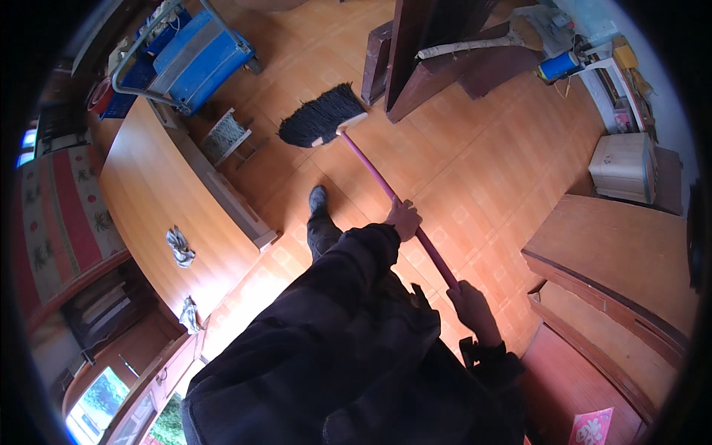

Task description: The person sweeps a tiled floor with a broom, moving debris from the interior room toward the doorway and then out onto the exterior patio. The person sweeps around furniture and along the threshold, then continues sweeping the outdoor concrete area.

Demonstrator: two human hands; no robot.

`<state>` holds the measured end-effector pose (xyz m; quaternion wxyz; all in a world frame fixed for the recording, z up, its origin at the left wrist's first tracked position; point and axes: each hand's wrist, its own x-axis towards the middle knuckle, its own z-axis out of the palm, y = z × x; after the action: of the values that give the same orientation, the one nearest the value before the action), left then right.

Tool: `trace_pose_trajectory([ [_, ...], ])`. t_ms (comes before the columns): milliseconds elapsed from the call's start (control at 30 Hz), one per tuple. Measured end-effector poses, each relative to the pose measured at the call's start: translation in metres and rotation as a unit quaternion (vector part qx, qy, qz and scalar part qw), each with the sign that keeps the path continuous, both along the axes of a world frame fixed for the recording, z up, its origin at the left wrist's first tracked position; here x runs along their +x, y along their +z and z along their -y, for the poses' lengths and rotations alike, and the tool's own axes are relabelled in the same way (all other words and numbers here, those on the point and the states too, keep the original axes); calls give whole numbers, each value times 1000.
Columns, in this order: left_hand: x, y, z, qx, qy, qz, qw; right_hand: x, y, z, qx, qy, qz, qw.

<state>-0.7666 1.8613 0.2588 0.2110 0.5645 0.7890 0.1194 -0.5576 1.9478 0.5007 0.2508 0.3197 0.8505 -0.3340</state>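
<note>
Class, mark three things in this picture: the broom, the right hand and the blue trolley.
Broom (321,119): head view, on the black bristles.
Right hand (472,305): head view, on the back of the hand.
Blue trolley (213,72): head view, on its flat deck.

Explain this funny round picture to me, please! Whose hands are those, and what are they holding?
There's no robot here, just a person with two bare hands. The picture comes from a camera worn on their head, looking down. Its very wide lens makes straight edges look bent. The big dark shape at the bottom is the person's own clothes.

Both hands hold one broom: the left hand is nearer the black bristles, and the right hand is farther along the handle. Below is an orange tiled floor. On the wooden table at the left lies a crumpled greyish thing, perhaps a cloth.
</note>
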Motion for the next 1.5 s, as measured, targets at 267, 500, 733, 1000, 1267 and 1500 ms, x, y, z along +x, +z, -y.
trace_pose_trajectory([
  [267,80,2,26,-90,-156,32,983,94,-6,34,-125,-112,138,976],
  [500,103,6,69,-154,-135,46,978,103,5,74,-203,-87,82,972],
  [733,102,-2,140,-124,-84,18,989,89,19,128,-235,-19,-10,972],
  [1000,89,9,232,-131,-67,51,988,79,2,204,-309,-40,50,949],
  [1267,101,6,307,-98,22,45,994,80,-35,240,-254,44,67,964],
  [1500,148,-1,299,-58,107,69,990,113,-29,227,-71,117,82,987],
])
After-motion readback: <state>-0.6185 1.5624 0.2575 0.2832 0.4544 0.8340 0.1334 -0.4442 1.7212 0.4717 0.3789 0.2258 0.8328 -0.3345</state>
